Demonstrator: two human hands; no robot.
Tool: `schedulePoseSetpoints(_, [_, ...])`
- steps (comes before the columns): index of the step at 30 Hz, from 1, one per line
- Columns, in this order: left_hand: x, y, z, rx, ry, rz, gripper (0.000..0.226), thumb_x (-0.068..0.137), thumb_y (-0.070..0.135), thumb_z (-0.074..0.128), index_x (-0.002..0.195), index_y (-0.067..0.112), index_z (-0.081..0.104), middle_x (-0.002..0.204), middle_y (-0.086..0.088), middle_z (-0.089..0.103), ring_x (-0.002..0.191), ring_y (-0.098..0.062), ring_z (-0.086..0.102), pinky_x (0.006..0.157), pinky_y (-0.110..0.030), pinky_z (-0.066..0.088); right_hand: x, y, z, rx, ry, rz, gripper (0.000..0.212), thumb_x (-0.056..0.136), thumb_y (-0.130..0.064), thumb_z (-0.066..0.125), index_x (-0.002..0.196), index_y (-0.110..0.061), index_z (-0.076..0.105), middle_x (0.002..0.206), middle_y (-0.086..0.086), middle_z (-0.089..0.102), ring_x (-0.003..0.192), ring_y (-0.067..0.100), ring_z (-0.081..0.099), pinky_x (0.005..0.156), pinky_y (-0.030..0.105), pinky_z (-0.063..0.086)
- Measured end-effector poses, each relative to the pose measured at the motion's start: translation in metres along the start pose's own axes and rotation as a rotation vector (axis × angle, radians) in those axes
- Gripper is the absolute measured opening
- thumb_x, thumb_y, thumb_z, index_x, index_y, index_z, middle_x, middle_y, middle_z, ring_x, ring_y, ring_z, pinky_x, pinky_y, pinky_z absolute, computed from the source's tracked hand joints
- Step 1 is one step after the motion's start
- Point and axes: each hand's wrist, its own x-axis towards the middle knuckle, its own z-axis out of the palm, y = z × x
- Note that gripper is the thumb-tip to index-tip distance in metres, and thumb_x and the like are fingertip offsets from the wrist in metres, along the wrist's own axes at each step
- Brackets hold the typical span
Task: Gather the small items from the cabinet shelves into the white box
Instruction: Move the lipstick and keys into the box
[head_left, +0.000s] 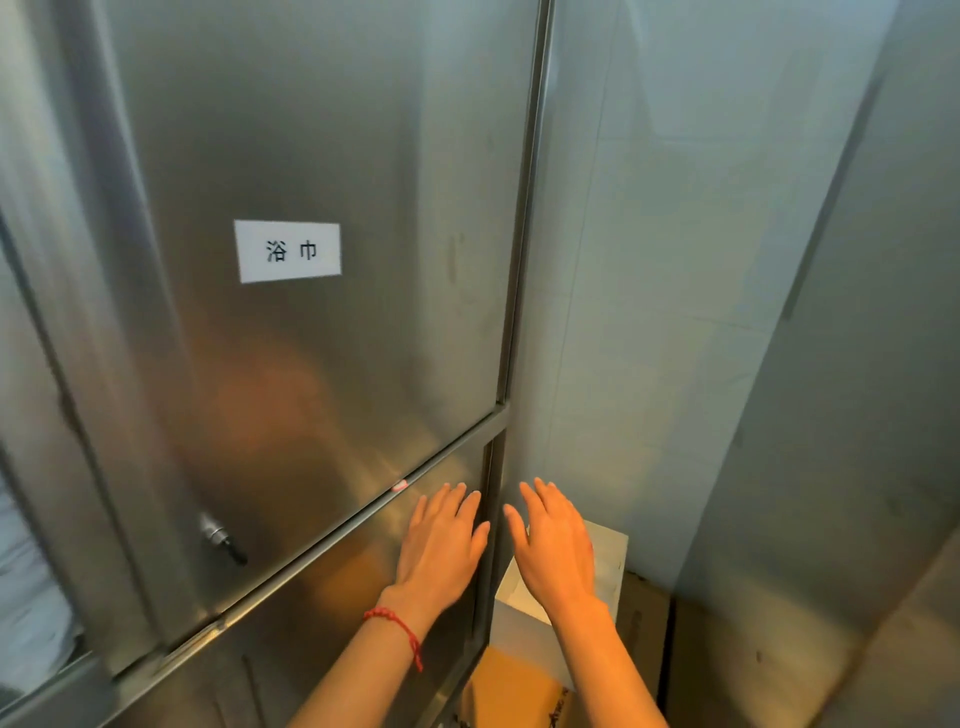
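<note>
Both hands hover flat and empty: right hand (556, 545) directly above the white box (610, 558), left hand (441, 540) before the closed steel cabinet (311, 156)

Cabinet door (311, 156) fills the left and centre of the frame. Label (287, 251) sits on the door, left of centre. Lock (221, 538) at the door's lower left, near its bottom edge. Lower door (322, 587) lies below the cabinet door, past a slanted seam. Wall (649, 260) occupies the right of centre, behind the cabinet's right edge.

Left hand (441, 540) at lower centre, in front of the lower door. Right hand (556, 545) just right of it, apart from it. Box (610, 561) below and behind the right hand, on the cardboard carton (514, 686) at bottom centre.
</note>
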Motion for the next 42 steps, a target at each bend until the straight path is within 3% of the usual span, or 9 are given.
schedulePoseSetpoints(19, [-0.114, -0.03, -0.09, 0.106, 0.098, -0.078, 0.05, 0.102, 0.038, 0.028, 0.148, 0.022, 0.023, 0.155, 0.003, 0.021, 0.143, -0.013, 0.014, 0.114, -0.032, 0.009, -0.091, -0.084, -0.042, 0.02, 0.033, -0.213, 0.05, 0.102, -0.04, 0.031, 0.147, -0.02, 0.032, 0.153, 0.0, 0.028, 0.143, 0.016, 0.019, 0.115, 0.029, 0.014])
schedulePoseSetpoints(21, [-0.124, -0.034, -0.096, 0.116, 0.105, -0.109, 0.05, 0.102, 0.039, 0.027, 0.148, 0.023, 0.022, 0.155, 0.002, 0.022, 0.143, -0.013, 0.014, 0.115, -0.032, 0.009, -0.097, -0.095, -0.045, 0.047, 0.024, -0.249, 0.049, 0.101, -0.038, 0.034, 0.145, -0.017, 0.035, 0.152, 0.003, 0.032, 0.142, 0.018, 0.024, 0.114, 0.031, 0.017])
schedulePoseSetpoints(24, [-0.137, -0.038, -0.105, 0.125, 0.111, -0.172, 0.05, 0.101, 0.04, 0.027, 0.148, 0.023, 0.023, 0.155, 0.003, 0.021, 0.144, -0.013, 0.013, 0.115, -0.031, 0.008, -0.103, -0.107, -0.046, 0.067, 0.127, -0.332, 0.045, 0.097, -0.036, 0.043, 0.134, -0.012, 0.052, 0.139, 0.008, 0.05, 0.131, 0.024, 0.045, 0.107, 0.035, 0.034])
schedulePoseSetpoints(30, [-0.163, -0.038, -0.119, 0.111, 0.119, -0.284, 0.051, 0.102, 0.041, 0.027, 0.149, 0.022, 0.023, 0.156, 0.003, 0.02, 0.144, -0.013, 0.013, 0.116, -0.032, 0.007, -0.11, -0.115, -0.055, 0.097, 0.033, -0.432, 0.051, 0.101, -0.041, 0.033, 0.147, -0.019, 0.033, 0.152, 0.0, 0.032, 0.142, 0.015, 0.022, 0.115, 0.027, 0.015])
schedulePoseSetpoints(42, [-0.232, -0.04, -0.14, 0.183, 0.153, -0.513, 0.052, 0.101, 0.041, 0.029, 0.149, 0.021, 0.024, 0.155, 0.001, 0.022, 0.143, -0.016, 0.015, 0.116, -0.033, 0.01, -0.14, -0.149, -0.059, 0.205, -0.046, -0.645, 0.049, 0.101, -0.04, 0.035, 0.145, -0.017, 0.036, 0.151, 0.002, 0.034, 0.141, 0.016, 0.025, 0.114, 0.028, 0.016])
